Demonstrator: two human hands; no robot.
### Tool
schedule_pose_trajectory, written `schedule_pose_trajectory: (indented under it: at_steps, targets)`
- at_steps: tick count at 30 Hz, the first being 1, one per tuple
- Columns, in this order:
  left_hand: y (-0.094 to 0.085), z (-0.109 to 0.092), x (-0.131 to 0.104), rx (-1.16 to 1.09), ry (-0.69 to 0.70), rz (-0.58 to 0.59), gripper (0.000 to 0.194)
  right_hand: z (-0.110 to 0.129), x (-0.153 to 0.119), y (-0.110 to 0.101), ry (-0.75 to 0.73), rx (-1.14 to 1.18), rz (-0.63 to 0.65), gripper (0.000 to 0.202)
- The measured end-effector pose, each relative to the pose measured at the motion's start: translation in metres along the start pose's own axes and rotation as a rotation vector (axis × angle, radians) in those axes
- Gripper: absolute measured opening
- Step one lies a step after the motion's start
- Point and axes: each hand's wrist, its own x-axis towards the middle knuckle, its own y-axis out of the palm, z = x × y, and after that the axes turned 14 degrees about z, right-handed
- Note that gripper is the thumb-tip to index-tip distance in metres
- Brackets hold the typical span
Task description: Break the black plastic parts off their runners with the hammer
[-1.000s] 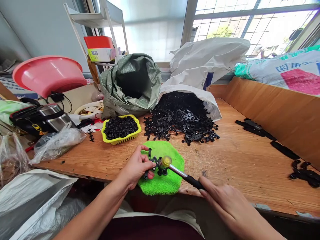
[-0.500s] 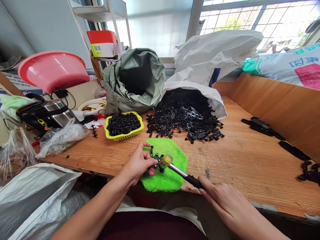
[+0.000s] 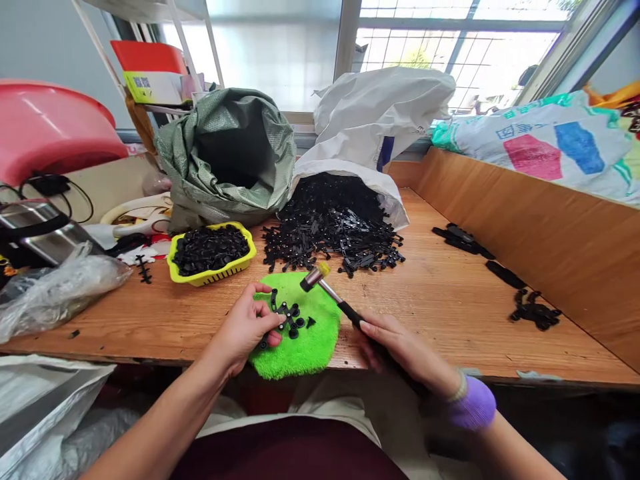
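Over the bright green cloth, my left hand pinches a black jointed plastic piece made of crossing links with round ends. A small loose black part lies on the cloth just right of that piece. My right hand is closed round the black handle of a small mallet. The mallet's head, dark at one end and yellow at the other, is raised above the cloth's upper edge, apart from the black piece.
A yellow basket of black round parts stands at left. Black links spill from a white sack beside an open green sack. Black assemblies lie near the wooden side board. Plastic bags crowd the left.
The mallet head has lifted off the black piece, up and away, and turned. The view has swung right. My left hand keeps its hold; the small loose part is now visible.
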Motion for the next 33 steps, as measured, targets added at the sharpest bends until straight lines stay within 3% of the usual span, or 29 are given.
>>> schedule_pose_trajectory:
  at_steps: [7,10,13,15,19,24,33]
  targets:
    - [-0.002,-0.001,0.000,0.009,-0.013,0.025,0.053,-0.003,0.018,-0.026,-0.183,0.225,-0.083,0.030]
    - [-0.003,-0.001,0.001,0.011,-0.019,0.030,0.053,0.006,0.005,-0.034,-0.188,0.257,-0.160,0.030]
    - [-0.003,-0.001,0.001,0.009,-0.025,0.028,0.051,0.019,-0.017,-0.030,-0.142,0.224,-0.226,0.026]
    - [-0.003,-0.001,0.001,0.005,-0.025,0.030,0.050,0.026,-0.029,-0.020,-0.090,0.105,-0.221,0.024]
    - [-0.002,0.000,0.002,-0.031,-0.014,0.034,0.049,0.026,-0.039,0.002,0.014,-0.529,-0.219,0.037]
    - [-0.002,0.000,0.002,-0.046,0.003,0.036,0.048,0.017,-0.034,0.013,0.009,-0.916,-0.122,0.034]
    - [-0.003,0.003,0.002,-0.033,0.012,0.030,0.049,0.010,-0.031,0.017,-0.022,-1.027,-0.121,0.035]
